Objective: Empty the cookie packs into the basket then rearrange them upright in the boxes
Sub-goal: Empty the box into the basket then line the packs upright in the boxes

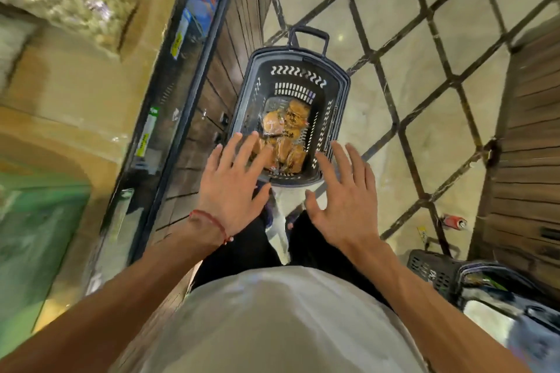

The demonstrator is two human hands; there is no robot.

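Both hands, left hand [231, 188] and right hand [344, 200], spread empty above basket [339, 94]; cookies [285, 136] apparently loose inside. Next: grasp cookies for boxing.

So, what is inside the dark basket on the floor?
Inside the basket lie cookie packs, orange-brown in clear wrap, piled loosely. Open fingers of the left hand cover the near left part of the pile, and whatever lies under the packs is hidden.
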